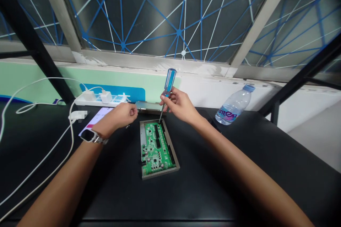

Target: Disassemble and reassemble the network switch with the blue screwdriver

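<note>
My right hand (pixel 179 104) grips a screwdriver (pixel 169 81) with a clear blue handle. Its shaft points down, and the tip meets the far right corner of a green circuit board (pixel 156 145). That board lies in a shallow metal tray (pixel 174 156) on the black desk. Left of the tray's far end, my left hand (pixel 125 114) hovers with curled fingers pressed together; whatever they may hold is hidden. Beyond both hands, a metal cover (pixel 149 106) rests against the wall. Tiny bits, perhaps screws (pixel 128 126), lie below my left hand.
A power strip (pixel 117 98) with white plugs and cables stands by the wall on the left. Near my left wrist lies a phone (pixel 99 115) with a lit screen. On the right a water bottle (pixel 234 105) leans at a tilt. Black metal posts (pixel 39 42) flank the desk.
</note>
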A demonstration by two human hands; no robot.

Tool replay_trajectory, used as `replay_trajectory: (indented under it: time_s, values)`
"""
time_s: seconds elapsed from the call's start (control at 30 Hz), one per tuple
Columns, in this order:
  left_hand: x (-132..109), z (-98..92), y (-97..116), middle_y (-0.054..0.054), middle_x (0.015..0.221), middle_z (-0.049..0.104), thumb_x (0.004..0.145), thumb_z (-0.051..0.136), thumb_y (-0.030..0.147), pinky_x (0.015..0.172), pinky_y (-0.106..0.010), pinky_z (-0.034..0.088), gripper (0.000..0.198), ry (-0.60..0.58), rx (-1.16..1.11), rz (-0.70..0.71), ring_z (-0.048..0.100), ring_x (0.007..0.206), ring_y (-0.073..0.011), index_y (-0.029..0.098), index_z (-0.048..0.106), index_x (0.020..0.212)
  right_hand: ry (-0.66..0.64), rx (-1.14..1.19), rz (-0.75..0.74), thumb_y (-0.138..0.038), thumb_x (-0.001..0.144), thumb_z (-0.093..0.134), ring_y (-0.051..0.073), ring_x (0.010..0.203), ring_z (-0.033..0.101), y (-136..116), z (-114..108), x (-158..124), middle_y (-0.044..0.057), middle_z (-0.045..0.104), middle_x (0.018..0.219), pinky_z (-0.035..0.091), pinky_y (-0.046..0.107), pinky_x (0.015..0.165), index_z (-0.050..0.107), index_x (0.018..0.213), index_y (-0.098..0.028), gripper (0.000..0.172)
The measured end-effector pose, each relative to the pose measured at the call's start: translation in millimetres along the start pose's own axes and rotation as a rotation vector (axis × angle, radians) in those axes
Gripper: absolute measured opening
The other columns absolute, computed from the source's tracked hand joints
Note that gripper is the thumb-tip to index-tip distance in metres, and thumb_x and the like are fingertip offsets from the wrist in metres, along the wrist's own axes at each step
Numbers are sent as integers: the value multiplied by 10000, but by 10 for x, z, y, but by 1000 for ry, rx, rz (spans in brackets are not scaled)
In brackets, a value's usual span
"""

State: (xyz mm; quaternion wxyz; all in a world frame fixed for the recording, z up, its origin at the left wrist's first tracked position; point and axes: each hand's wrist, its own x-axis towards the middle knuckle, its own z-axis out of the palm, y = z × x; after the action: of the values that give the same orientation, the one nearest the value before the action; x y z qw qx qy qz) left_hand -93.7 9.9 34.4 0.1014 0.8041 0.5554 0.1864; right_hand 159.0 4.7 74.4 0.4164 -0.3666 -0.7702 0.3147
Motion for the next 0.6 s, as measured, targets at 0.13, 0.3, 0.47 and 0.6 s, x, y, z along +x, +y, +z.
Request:
replay_trajectory:
  time_s: [0.13, 0.3, 0.47, 0.6]
  values:
    - [-56, -122, -188, -36, 665, 705, 633, 599, 218, 577, -265, 420, 101, -167, -16, -205, 636, 637, -199, 183, 679, 685, 13, -58, -46, -424, 968, 506, 134, 577, 676, -71, -1, -33, 11, 704, 804, 529, 285, 570, 480, 1031, -225, 210]
    - [-63, -52, -253, -15, 670, 730, 578, 624, 245, 561, -244, 432, 141, -285, -119, -243, 654, 648, -194, 196, 700, 687, 55, 29, -38, -474, 987, 457, 130, 534, 667, -133, 9, -58, -6, 678, 758, 523, 273, 517, 406, 1079, -242, 256]
    - [-40, 3, -279, -10, 646, 717, 565, 575, 185, 549, -234, 415, 179, -325, -84, -226, 634, 615, -174, 187, 712, 680, 44, 146, -21, -520, 973, 463, 127, 488, 656, -31, 45, -35, -31, 658, 725, 536, 260, 472, 368, 1058, -252, 297]
    - [-24, 6, -262, -23, 700, 729, 577, 524, 139, 577, -241, 414, 251, -350, -2, -211, 633, 634, -167, 171, 728, 718, 47, 211, -29, -533, 969, 466, 127, 478, 654, 23, 69, -15, -51, 645, 703, 538, 247, 443, 358, 1046, -254, 309]
